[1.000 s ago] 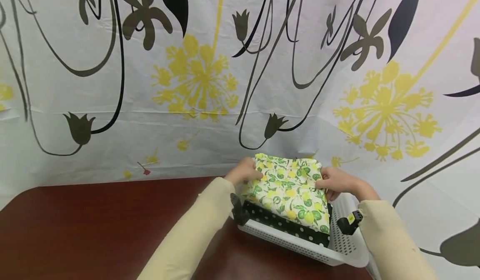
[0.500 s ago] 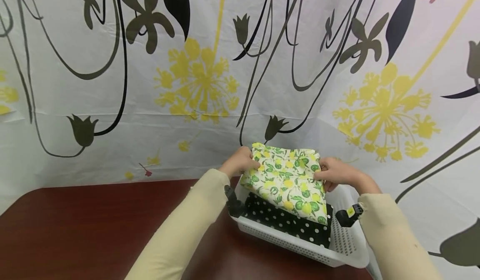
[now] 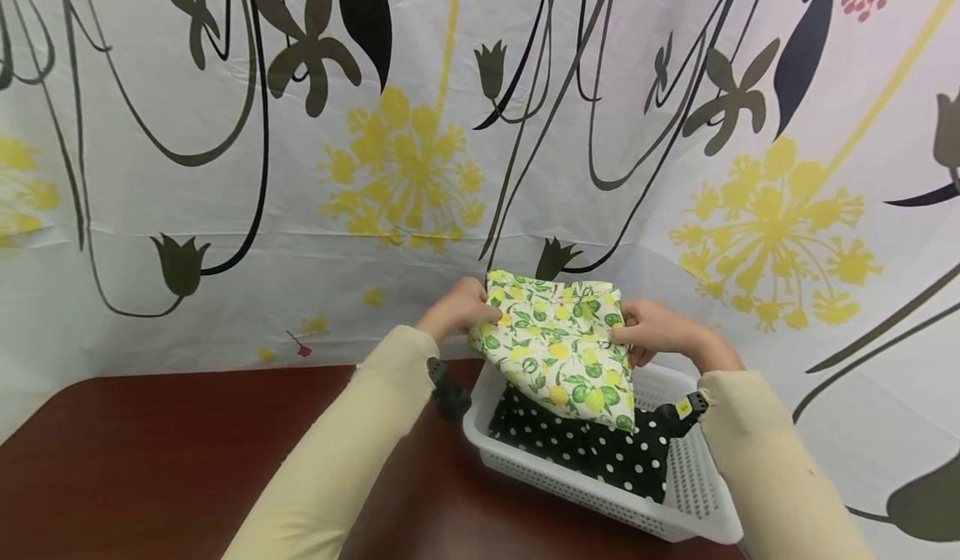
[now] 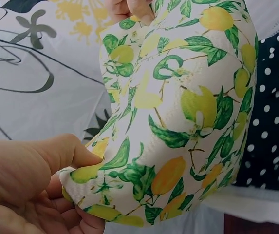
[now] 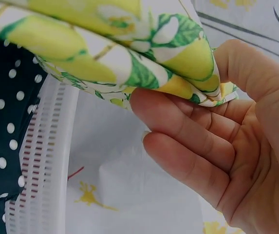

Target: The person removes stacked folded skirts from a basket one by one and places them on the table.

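A folded white cloth with a lemon-and-leaf print (image 3: 558, 347) hangs between my two hands, above the basket. My left hand (image 3: 463, 307) pinches its left edge, thumb on top and fingers beneath, as the left wrist view shows on the cloth (image 4: 178, 117). On the opposite edge my right hand (image 3: 660, 328) grips the cloth between thumb and fingers; in the right wrist view two fingers (image 5: 183, 131) extend under the fold. Below lies a folded black cloth with white dots (image 3: 600, 452), inside a white perforated plastic basket (image 3: 570, 481). The lemon cloth hides part of it.
The basket stands near the right end of a dark red-brown table (image 3: 187, 460). Behind the table hangs a white curtain (image 3: 420, 210) printed with flowers and stems. A black wrist camera (image 3: 450, 389) sits on the left sleeve, another camera (image 3: 682, 414) on the right.
Both hands have lifted the lemon-print cloth up and to the left, off the dotted cloth. More of the dotted cloth now shows in the basket.
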A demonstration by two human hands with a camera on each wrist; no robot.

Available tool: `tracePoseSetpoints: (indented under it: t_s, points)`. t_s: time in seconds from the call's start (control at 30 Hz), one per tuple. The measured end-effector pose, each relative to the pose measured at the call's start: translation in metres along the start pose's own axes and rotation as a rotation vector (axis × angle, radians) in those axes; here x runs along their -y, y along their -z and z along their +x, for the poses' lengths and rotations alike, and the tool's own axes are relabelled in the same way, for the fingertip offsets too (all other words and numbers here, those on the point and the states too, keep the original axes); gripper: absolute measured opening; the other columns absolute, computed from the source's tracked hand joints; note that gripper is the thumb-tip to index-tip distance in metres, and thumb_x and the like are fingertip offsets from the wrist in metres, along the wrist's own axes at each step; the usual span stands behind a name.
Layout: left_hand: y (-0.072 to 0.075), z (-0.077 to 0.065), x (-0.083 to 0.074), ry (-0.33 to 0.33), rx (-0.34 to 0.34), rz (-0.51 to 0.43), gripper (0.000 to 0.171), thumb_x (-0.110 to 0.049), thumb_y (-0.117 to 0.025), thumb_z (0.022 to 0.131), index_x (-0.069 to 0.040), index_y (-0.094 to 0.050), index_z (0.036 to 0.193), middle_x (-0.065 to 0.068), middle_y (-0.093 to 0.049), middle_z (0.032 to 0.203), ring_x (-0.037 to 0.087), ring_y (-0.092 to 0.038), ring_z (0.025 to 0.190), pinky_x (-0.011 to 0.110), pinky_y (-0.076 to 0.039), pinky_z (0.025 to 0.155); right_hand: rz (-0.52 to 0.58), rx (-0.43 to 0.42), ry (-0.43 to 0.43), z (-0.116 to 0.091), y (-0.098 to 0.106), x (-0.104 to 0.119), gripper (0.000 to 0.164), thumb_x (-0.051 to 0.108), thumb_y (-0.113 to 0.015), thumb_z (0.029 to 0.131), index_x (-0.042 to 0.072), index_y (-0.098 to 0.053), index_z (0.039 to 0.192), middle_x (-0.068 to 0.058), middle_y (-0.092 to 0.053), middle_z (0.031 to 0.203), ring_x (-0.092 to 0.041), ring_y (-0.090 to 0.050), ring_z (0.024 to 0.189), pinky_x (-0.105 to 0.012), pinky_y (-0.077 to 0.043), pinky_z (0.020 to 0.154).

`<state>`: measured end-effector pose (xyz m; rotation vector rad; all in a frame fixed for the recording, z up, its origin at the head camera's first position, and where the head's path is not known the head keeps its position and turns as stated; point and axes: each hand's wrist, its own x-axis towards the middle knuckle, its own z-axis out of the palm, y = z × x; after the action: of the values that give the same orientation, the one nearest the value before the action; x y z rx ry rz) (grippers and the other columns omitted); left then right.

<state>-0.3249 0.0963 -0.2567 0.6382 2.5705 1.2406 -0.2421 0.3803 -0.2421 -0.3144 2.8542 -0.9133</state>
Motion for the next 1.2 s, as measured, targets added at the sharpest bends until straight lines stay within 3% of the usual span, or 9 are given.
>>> tracePoseSetpoints:
  t_s: [0.23, 0.43, 0.57, 0.7, 0.83, 1.2]
  points:
    - [0.021, -0.009, 0.008, -0.001, -0.030, 0.049, 0.049, -0.012, -0.062, 0.082, -0.012, -0.024, 0.051, -0.003, -0.014, 0.049, 0.009, -0.013, 0.042, 0.023, -0.023, 0.041, 0.009, 0.015, 0.026, 0.016, -0.007, 0.016, 0.022, 0.013, -0.054, 0.085, 0.005, -0.037, 0.073, -0.012, -0.051, 0.064, -0.030, -0.063, 0.058, -0.039, -0.053, 0.055]
    - [0.039, -0.018, 0.021, 0.039, -0.033, 0.033, 0.048, -0.011, -0.060, 0.083, -0.013, -0.023, 0.052, -0.003, -0.013, 0.050, 0.010, -0.012, 0.044, 0.024, -0.022, 0.042, 0.011, 0.043, 0.067, 0.034, -0.018, 0.027, 0.016, 0.014, -0.055, 0.085, -0.001, -0.054, 0.089, -0.011, -0.062, 0.071, -0.027, -0.063, 0.056, -0.037, -0.053, 0.054]
    - [0.050, -0.026, 0.031, 0.050, -0.047, 0.019, 0.048, -0.010, -0.059, 0.083, -0.013, -0.022, 0.053, -0.003, -0.013, 0.051, 0.010, -0.010, 0.045, 0.025, -0.021, 0.043, 0.000, 0.039, 0.077, 0.046, -0.027, 0.034, 0.016, 0.015, -0.055, 0.086, 0.001, -0.050, 0.083, -0.011, -0.062, 0.068, -0.028, -0.063, 0.056, -0.032, -0.049, 0.047]
    - [0.059, -0.032, 0.044, 0.044, -0.059, 0.017, 0.049, -0.010, -0.059, 0.083, -0.014, -0.022, 0.053, -0.004, -0.012, 0.052, 0.010, -0.009, 0.046, 0.025, -0.021, 0.044, -0.002, 0.039, 0.082, 0.058, -0.038, 0.041, 0.020, 0.016, -0.055, 0.086, 0.005, -0.042, 0.076, -0.010, -0.061, 0.066, -0.030, -0.064, 0.059, -0.029, -0.044, 0.042]
    - [0.068, -0.039, 0.060, 0.060, -0.076, 0.032, 0.048, -0.010, -0.059, 0.083, -0.014, -0.022, 0.052, -0.004, -0.013, 0.052, 0.010, -0.011, 0.045, 0.025, -0.022, 0.044, 0.056, 0.071, 0.122, 0.072, -0.053, 0.045, 0.017, 0.013, -0.055, 0.085, 0.002, -0.044, 0.078, -0.011, -0.060, 0.069, -0.030, -0.064, 0.060, -0.038, -0.053, 0.054]
    - [0.092, -0.060, 0.104, 0.161, -0.161, 0.042, 0.046, -0.008, -0.058, 0.083, -0.013, -0.026, 0.050, -0.004, -0.017, 0.049, 0.009, -0.016, 0.042, 0.023, -0.025, 0.043, 0.091, 0.155, 0.195, 0.114, -0.093, 0.068, 0.017, 0.015, -0.054, 0.088, 0.000, -0.046, 0.084, -0.014, -0.059, 0.074, -0.028, -0.065, 0.062, -0.037, -0.053, 0.059]
